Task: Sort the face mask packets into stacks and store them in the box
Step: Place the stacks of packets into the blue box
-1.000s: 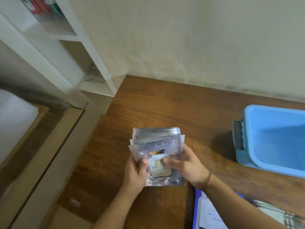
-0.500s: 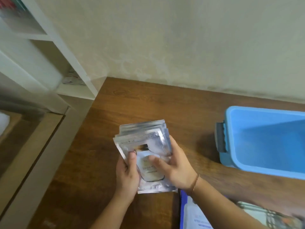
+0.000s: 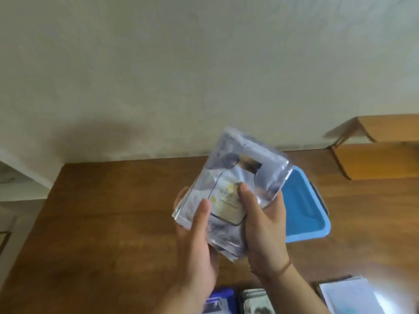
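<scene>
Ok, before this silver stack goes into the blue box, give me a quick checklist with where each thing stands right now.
1. Stack held by both hands: ok. The left hand and right hand both grip the silver packet stack.
2. Packet edges squared: not ok, the lower edges fan out.
3. Blue box open: ok, no lid on it.
4. Box empty: cannot tell, the stack hides part of its floor.
5. Other piles apart: ok, they lie at the near table edge.

A brown wooden worktop meets a pale plastered wall. Wooden shelves stand at the right.
</scene>
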